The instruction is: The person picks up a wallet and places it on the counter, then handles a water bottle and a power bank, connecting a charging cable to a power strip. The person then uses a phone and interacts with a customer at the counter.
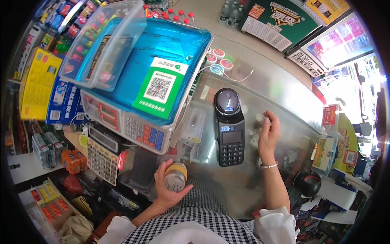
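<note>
My left hand [166, 192] is wrapped around a small shaker jar [175, 178] with a perforated metal-like top and a yellow band. It is close to my body, at the near edge of the glass counter [292, 122]. My right hand [269, 131] hovers over or rests on the glass, which I cannot tell, with loosely extended fingers and nothing in it. Just left of it lies a black payment terminal [230, 131] with a keypad, a small screen and a round reader head. The far side of the jar is partly hidden by my fingers.
At left stands an electronic scale [128, 128] with a blue-covered tray [170, 39] bearing a printed code card [161, 88] and a clear plastic box [103, 45]. A calculator [102, 158] leans before it. A white cable [234, 80] and round tubs [218, 53] lie beyond.
</note>
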The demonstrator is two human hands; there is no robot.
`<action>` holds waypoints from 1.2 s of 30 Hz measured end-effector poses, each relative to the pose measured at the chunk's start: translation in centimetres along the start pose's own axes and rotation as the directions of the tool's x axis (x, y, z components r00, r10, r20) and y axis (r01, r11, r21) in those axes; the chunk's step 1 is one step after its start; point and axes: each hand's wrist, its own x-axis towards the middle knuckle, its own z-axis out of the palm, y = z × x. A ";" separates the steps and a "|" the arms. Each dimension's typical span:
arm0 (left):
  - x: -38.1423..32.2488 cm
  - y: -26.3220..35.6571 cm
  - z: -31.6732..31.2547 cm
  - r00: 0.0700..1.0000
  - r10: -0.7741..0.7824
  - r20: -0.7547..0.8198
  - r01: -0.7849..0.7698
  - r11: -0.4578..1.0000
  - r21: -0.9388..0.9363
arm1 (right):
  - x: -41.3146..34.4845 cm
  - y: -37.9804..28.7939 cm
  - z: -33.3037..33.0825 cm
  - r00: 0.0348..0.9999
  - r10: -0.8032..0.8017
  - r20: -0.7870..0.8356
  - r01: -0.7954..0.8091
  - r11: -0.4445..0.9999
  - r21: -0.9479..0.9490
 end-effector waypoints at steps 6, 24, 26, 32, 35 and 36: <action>-0.4 -0.7 0.2 1.000 -0.017 0.022 0.017 1.000 -0.008 | 1.0 -0.9 -0.2 0.999 0.034 0.030 -0.033 0.999 -0.031; -0.4 0.8 0.1 0.994 -0.011 -0.105 0.008 1.000 -0.029 | -0.1 -0.4 -0.2 0.994 -0.109 -0.033 0.106 0.991 -0.078; 0.1 1.1 -0.4 0.997 0.050 -0.067 -0.047 0.998 0.041 | -0.1 -0.5 -0.3 0.991 -0.126 -0.054 0.120 0.987 -0.109; 0.9 0.4 0.8 0.981 0.099 -0.169 -0.099 0.995 0.011 | 0.7 0.6 0.4 0.985 -0.146 -0.086 0.136 0.984 -0.119; 0.9 -1.3 1.3 0.964 0.126 -0.232 -0.124 0.992 0.025 | 1.7 2.1 1.6 0.989 -0.141 -0.032 0.139 0.988 -0.068; 0.9 -1.0 1.5 0.961 0.138 -0.240 -0.140 0.990 0.010 | 1.5 1.6 0.6 0.998 -0.057 -0.013 0.058 0.998 0.038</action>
